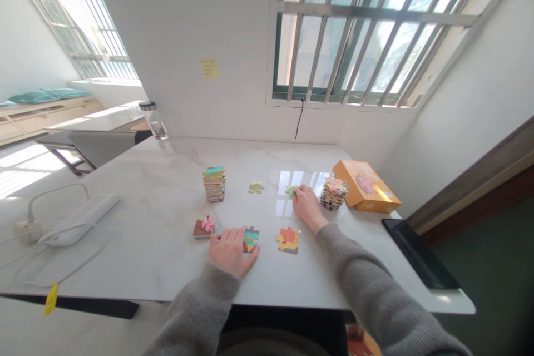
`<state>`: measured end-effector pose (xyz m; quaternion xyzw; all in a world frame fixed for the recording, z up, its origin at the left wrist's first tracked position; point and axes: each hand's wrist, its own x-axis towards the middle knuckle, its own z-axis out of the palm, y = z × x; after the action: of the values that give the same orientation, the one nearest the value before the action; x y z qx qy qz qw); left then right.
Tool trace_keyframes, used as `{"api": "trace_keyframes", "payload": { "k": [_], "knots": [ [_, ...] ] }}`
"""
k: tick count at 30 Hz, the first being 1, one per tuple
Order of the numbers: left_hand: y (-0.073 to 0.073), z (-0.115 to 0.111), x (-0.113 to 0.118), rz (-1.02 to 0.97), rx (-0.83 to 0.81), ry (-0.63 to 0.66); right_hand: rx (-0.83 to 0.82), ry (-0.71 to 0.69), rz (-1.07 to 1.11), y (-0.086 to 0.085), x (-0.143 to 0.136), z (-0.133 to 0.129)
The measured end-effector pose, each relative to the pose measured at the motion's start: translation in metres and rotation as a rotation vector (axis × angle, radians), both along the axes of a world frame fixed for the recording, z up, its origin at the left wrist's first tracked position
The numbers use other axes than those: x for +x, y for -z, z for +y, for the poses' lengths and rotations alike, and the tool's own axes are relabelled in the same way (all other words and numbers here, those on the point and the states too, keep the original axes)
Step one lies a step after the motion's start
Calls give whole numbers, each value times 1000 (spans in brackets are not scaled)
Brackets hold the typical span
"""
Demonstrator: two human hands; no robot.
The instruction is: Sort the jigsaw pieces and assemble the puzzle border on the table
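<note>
1. Left hand [230, 250]: low over the bench [158, 206], thumb set wide of the other fingers, at the edge of a teal piece [251, 239]; whether it grips the piece, cannot tell.
2. Right hand [307, 206]: reaching forward, fingers close together at a small green piece [291, 191]; contact likely, but pinched or merely touched, cannot tell.
3. Orange piece [287, 240]: one, flat on the bench, between and nearer the person than the right hand's fingers; apart from the teal piece.
4. Olive-green piece [256, 187]: one, flat, near the middle, to the left of the small green piece, with a gap between.
5. Tall stack [214, 183]: many pieces, upright, left of the olive-green piece.
6. Round stack [334, 193]: many irregular pieces, right of the right hand, just beside an orange box [367, 186].
7. Low stack [201, 228]: brown top, a pink piece [208, 223] on it, just beside the left hand.
8. Progress, as judged: four pieces lie singly around the middle; no two of these appear joined. Most pieces remain in the stacks, so the greater part seems undone.
</note>
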<state>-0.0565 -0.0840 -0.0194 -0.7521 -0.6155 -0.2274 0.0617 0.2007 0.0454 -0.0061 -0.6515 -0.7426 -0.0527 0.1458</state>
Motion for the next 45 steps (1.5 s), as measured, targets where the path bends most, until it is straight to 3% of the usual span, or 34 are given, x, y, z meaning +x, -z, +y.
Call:
{"api": "trace_keyframes", "payload": {
  "k": [6, 10, 14, 19, 23, 31, 37, 45],
  "knots": [
    [-2, 0, 0, 6, -8, -8, 3, 57, 43, 0, -1, 14],
    [-2, 0, 1, 6, -23, -4, 55, 29, 117, -1, 1, 7],
    [-3, -2, 1, -10, 11, 14, 99, -238, 201, -2, -2, -26],
    [-3, -1, -2, -2, -22, 139, 0, -531, 252, -6, -7, -90],
    [-1, 1, -5, -3, -70, 252, -124, -644, 228, -12, -1, -118],
    [3, -1, -14, -10, -75, 219, -182, -623, 317, -13, 36, -128],
    [3, 0, -32, -25, -109, 315, -159, -540, 358, -8, 71, -135],
    [5, -2, -33, -49, -24, 338, -146, -456, 362, -9, 77, -137]
  ]
}}
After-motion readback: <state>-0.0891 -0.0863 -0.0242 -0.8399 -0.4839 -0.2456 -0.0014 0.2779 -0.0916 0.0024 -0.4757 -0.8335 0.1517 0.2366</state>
